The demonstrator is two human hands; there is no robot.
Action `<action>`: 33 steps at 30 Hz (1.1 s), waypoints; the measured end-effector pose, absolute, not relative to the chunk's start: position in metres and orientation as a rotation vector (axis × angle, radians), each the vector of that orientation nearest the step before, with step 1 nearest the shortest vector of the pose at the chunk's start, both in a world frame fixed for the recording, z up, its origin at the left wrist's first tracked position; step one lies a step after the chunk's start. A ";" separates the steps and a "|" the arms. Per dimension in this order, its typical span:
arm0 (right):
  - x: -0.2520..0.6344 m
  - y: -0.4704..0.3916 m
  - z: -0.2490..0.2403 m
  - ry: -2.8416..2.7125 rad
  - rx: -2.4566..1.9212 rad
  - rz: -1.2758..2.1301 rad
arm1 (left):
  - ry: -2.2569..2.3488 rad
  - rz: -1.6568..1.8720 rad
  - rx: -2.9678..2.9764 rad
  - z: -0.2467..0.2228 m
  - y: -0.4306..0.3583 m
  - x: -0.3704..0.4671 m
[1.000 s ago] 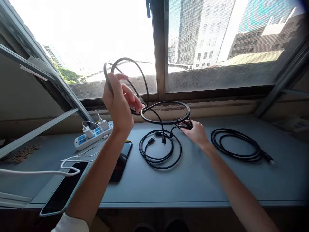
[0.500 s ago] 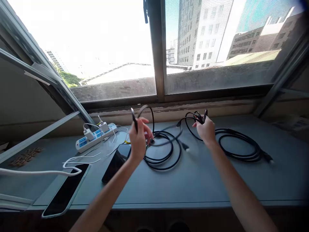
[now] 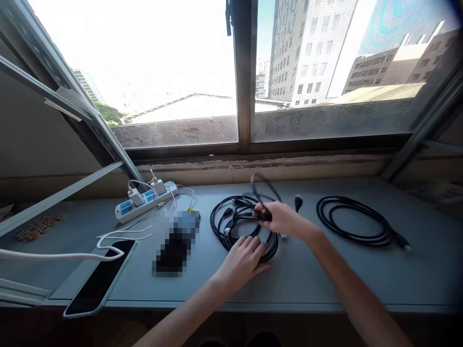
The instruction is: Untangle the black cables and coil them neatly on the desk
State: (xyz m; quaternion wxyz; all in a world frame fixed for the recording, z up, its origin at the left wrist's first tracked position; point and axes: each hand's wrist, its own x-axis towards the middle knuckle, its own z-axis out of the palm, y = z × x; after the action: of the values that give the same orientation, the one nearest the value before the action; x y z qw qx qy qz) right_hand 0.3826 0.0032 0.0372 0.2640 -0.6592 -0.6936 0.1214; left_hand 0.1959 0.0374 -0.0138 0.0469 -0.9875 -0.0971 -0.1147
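Observation:
A coiled black cable [image 3: 213, 219] lies in the middle of the grey tabletop, with dark plugs showing among its loops. My left hand [image 3: 243, 260] rests over the coil's near edge, fingers laid on it and thumb stretched apart. Above the coil's right side, my right hand [image 3: 284, 218] is closed on a length of black cable; a blurred loop [image 3: 258, 180] of it rises past the fingers. One dark plug [image 3: 298, 202] pokes out just beyond the right hand. Part of the coil is hidden under both hands.
Another coiled black cable [image 3: 354, 236] lies to the right. On the left are a white power strip [image 3: 125, 212] with chargers, a white cable [image 3: 58, 258], a phone [image 3: 97, 284] at the front edge, and a pixelated dark object [image 3: 175, 250]. A window frame [image 3: 245, 96] stands behind.
My left hand has come down and right onto the coil, no longer holding up a cable end. My right hand has moved left with its cable, over the middle coil.

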 end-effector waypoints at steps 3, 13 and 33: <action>0.368 -0.007 0.025 -2.095 -1.817 0.450 | -0.172 -0.489 -2.746 -0.016 0.032 0.187; 0.383 -0.062 0.030 -2.188 -1.796 0.416 | -0.258 -0.537 -2.767 -0.021 0.041 0.189; 0.425 -0.086 0.027 -1.443 -2.363 -0.102 | -0.359 -0.560 -3.038 -0.021 0.036 0.194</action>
State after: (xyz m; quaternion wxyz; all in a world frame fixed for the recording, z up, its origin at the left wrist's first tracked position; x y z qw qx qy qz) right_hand 0.4245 -0.0862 0.0269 0.1844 -0.8382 -0.5119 -0.0361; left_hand 0.1941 0.0361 -0.0207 0.0158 -0.9767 -0.1155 -0.1802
